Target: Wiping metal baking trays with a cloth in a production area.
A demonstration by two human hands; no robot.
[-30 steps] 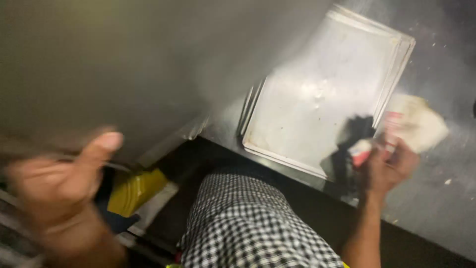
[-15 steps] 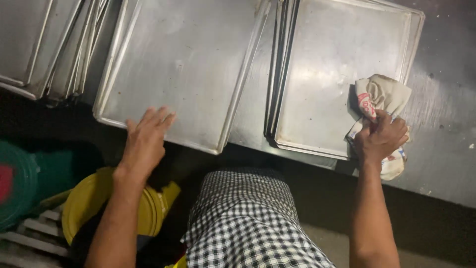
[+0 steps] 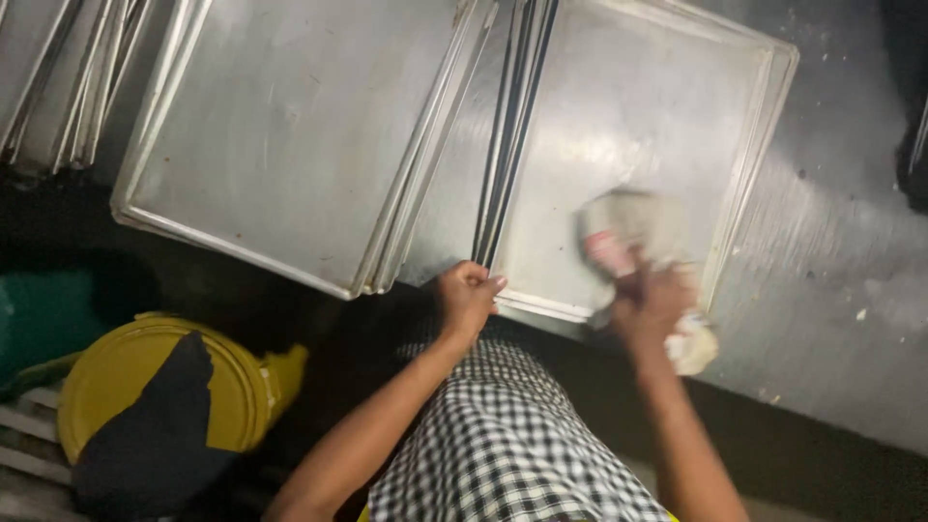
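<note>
A stack of metal baking trays (image 3: pixel 638 106) lies on the steel counter at the right. My left hand (image 3: pixel 467 298) grips the near left corner of that stack. My right hand (image 3: pixel 650 305) is blurred and closed on a crumpled whitish cloth (image 3: pixel 628 227) with a red patch, pressed onto the top tray's near right part. A second stack of trays (image 3: pixel 290 135) lies just to the left, overlapping the first.
More trays (image 3: pixel 48 77) lean at the far left. The steel counter (image 3: pixel 841 251) extends to the right. Below the counter edge sit a yellow bucket (image 3: pixel 135 387) with a dark cloth (image 3: pixel 159 425) on it and a green object (image 3: pixel 48 314). My checked garment (image 3: pixel 503 445) fills the bottom middle.
My left hand moved right from the left tray stack to grip the right stack's corner. My right hand carried the cloth from the tray's right edge onto the tray.
</note>
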